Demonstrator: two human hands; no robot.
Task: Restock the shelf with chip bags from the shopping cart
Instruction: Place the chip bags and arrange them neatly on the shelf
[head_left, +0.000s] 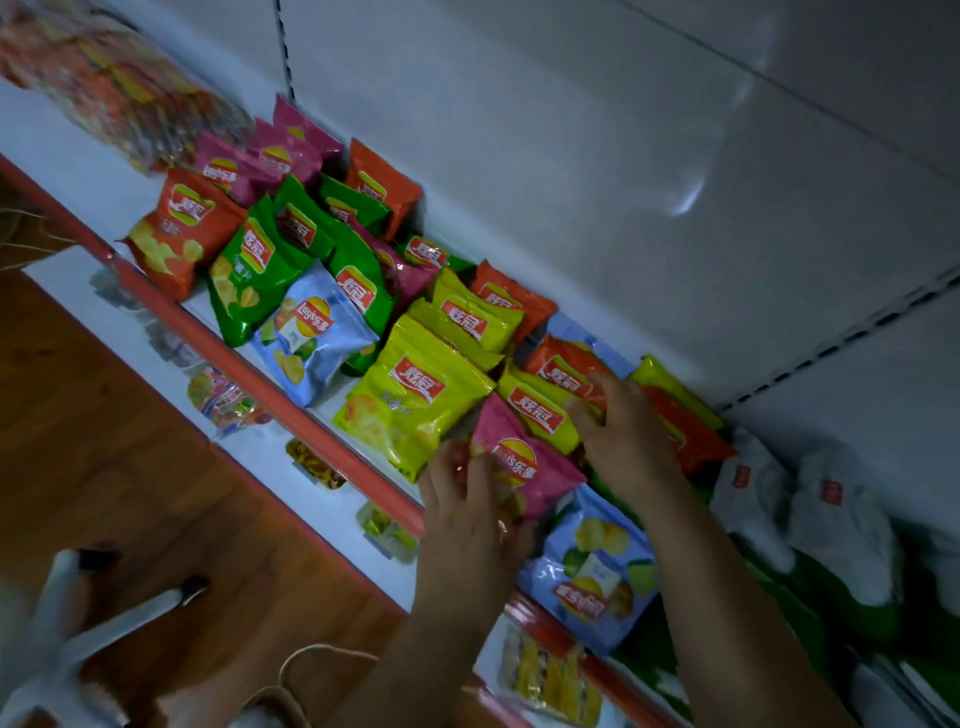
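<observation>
Head view: placing step in hand. Left hand (467, 499) gripping pink chip bag (524, 462) at shelf (78, 161) near edge; right hand (623, 431) pressing yellow bag (537, 410), fingers relaxed. Next: seating pink bag upright, then releasing.

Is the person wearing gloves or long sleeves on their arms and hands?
No gloves and no sleeves show. Both the left hand and the right hand are bare, and both forearms are bare as far as the picture's bottom edge. No watch or bracelet shows. A small shiny spot on a left finger might be a ring, but it is too blurred to tell.
</observation>
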